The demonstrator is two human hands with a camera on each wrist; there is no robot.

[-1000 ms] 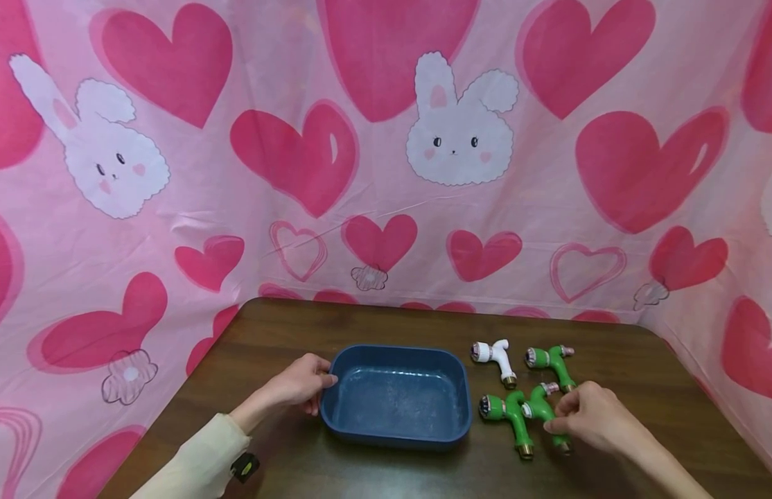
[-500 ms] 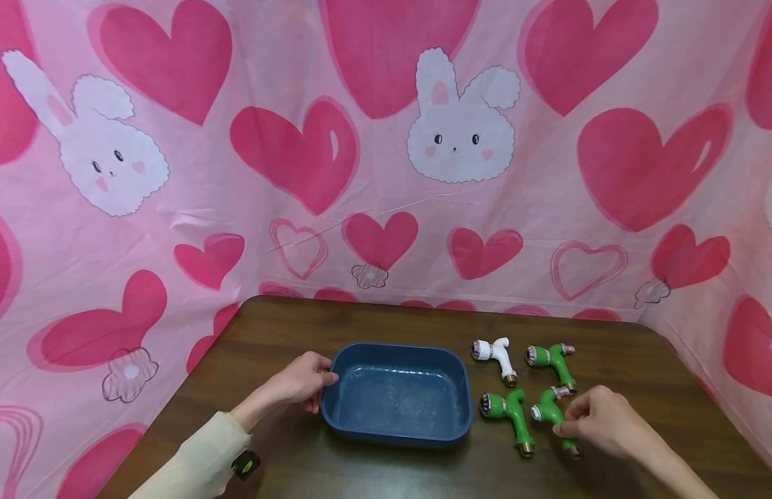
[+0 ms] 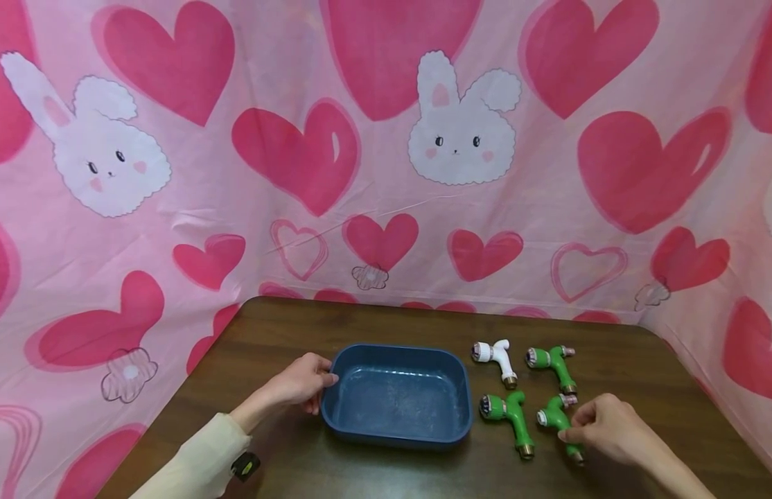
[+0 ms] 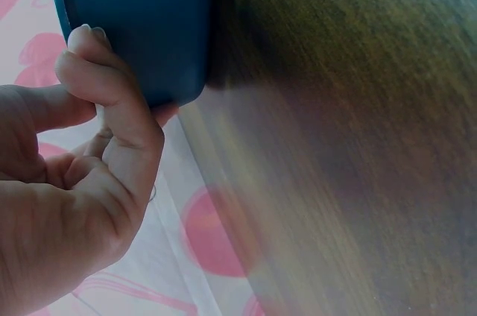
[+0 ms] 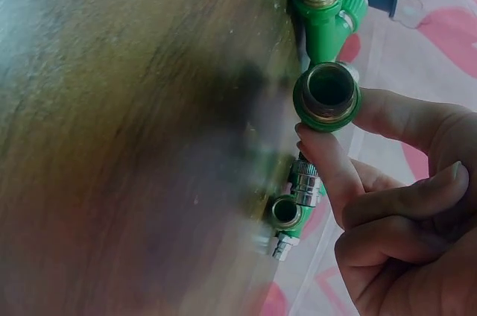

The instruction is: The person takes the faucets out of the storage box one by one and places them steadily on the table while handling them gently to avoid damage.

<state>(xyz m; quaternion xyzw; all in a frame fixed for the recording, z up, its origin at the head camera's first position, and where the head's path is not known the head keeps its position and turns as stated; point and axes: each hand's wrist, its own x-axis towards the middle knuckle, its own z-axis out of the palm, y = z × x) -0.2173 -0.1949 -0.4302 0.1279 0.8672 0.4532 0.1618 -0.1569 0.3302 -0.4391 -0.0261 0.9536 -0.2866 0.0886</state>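
My left hand [image 3: 301, 383] grips the left rim of a dark blue rectangular basin [image 3: 398, 439], thumb over the edge; the left wrist view shows the curled fingers against the basin's outer wall [image 4: 149, 25]. To the right, my right hand [image 3: 612, 431] pinches a green tap [image 3: 556, 418] with a white collar where its handle end is. In the right wrist view the tap's threaded brass inlet [image 5: 328, 96] faces the camera, thumb and fingertip on either side. Beside it lie another green tap [image 3: 517, 419], a third green tap [image 3: 557, 364] farther back and a white tap [image 3: 499, 359].
A brown wooden table [image 3: 361, 478] carries everything. Pink cloth [image 3: 386, 194] with hearts and rabbits hangs behind and at both sides of it. The loose taps stand close together, right of the basin.
My right hand has shifted the pinched green tap right and slightly toward me, opening a gap from the neighbouring green tap. The left hand and basin have stayed in place.
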